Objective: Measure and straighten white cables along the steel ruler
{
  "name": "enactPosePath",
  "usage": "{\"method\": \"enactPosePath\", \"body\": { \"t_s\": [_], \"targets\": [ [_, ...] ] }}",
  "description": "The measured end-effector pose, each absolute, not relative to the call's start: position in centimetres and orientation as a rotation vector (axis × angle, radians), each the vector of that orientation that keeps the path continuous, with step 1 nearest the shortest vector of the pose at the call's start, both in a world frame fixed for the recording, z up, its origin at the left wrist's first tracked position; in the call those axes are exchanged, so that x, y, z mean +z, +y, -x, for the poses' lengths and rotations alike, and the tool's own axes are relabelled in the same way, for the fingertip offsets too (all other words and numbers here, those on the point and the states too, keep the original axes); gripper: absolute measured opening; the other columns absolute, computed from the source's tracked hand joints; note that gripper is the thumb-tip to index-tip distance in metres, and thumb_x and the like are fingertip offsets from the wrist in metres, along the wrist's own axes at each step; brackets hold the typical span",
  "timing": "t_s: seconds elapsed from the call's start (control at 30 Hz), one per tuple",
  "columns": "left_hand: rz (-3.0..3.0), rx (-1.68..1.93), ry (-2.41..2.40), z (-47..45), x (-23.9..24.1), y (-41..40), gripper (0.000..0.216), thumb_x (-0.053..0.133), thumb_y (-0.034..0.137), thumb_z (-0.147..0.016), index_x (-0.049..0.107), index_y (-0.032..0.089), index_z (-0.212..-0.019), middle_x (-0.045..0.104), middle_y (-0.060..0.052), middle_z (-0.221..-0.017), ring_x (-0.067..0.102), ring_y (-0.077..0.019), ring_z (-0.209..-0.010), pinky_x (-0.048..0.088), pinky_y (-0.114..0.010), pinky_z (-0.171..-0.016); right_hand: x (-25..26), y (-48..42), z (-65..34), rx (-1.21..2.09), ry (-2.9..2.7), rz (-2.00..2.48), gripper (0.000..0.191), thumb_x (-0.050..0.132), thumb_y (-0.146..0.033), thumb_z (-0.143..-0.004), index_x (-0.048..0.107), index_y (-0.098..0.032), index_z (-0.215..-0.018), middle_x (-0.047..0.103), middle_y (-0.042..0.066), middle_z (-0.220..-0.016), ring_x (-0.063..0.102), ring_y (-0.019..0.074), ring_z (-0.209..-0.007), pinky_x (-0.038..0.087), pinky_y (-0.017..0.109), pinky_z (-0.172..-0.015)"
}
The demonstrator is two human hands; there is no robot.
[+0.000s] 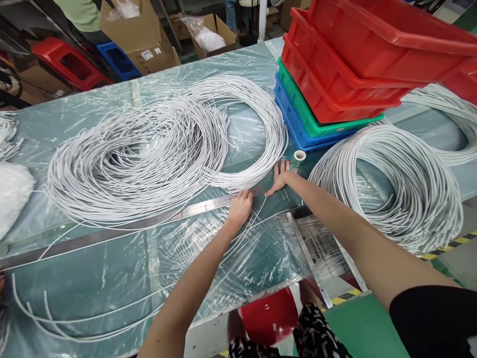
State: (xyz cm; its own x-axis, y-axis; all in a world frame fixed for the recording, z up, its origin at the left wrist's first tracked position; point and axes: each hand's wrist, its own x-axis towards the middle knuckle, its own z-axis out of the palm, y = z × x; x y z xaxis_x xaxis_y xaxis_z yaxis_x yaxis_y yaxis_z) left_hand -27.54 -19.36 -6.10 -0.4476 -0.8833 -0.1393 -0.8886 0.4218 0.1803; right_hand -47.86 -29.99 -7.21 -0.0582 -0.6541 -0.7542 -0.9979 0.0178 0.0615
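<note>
Altogether two hands, left hand and right hand, three white cable coils.

Bright, even overhead light, soft shadows only. White glare streaks on the plastic sheet over the tabletop, centre and lower centre. Wide-angle bending at frame edges; red crates upper right slightly blurred.

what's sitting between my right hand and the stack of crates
A small roll of tape, seen in the head view, just beyond the right hand and before the crates.
</note>
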Motion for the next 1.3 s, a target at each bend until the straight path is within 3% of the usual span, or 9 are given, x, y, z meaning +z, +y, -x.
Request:
{"method": "enactPosePath", "body": {
  "t_s": [0.33, 0.6, 0.9, 1.3],
  "targets": [
    [1.651, 0.348, 2.626, 27.5, -6.2, -19.2, 0.019, 0.045, 0.009, -0.092, 0.061, 0.015, -0.101, 0.058, -0.012, -0.104, 0.053, -0.0247, -0.106, 0.046, -0.035, -0.082, -6.7, -29.3, 47.5, 0.750, 1.840, 1.715, 0.174, 0.071, -0.089, -0.031, -0.033, -0.011, -0.147, -0.038, 0.021, -0.150, -0.036, 0.0418, -0.136, -0.006, 0.070, -0.109],
    [1.676, 0.345, 2.618, 27.6, -6.2, -19.0, 0.019, 0.046, 0.010, -0.092, 0.061, 0.015, -0.102, 0.059, -0.011, -0.105, 0.053, -0.0242, -0.106, 0.047, -0.035, -0.080, -8.6, -30.1, 48.0, 0.746, 1.817, 1.709, 0.175, 0.071, -0.089, -0.029, -0.036, -0.014, -0.145, -0.047, 0.016, -0.145, -0.042, 0.0440, -0.131, -0.009, 0.071, -0.108],
    [1.711, 0.362, 2.601, 27.8, -6.2, -18.9, 0.019, 0.048, 0.010, -0.091, 0.062, 0.016, -0.103, 0.059, -0.011, -0.107, 0.053, -0.0243, -0.107, 0.047, -0.035, -0.081, -7.5, -29.6, 47.7, 0.733, 1.838, 1.704, 0.176, 0.074, -0.087, -0.028, -0.033, -0.012, -0.147, -0.040, 0.019, -0.150, -0.037, 0.0425, -0.135, -0.006, 0.071, -0.108],
    [1.721, 0.349, 2.611, 27.7, -6.4, -18.9, 0.018, 0.049, 0.011, -0.091, 0.061, 0.016, -0.104, 0.059, -0.011, -0.108, 0.052, -0.0251, -0.108, 0.047, -0.036, -0.080, -6.7, -29.6, 47.4, 0.821, 1.821, 1.702, 0.177, 0.076, -0.084, -0.030, -0.038, -0.012, -0.143, -0.042, 0.021, -0.147, -0.036, 0.0419, -0.136, -0.002, 0.072, -0.109]
  ]
}}
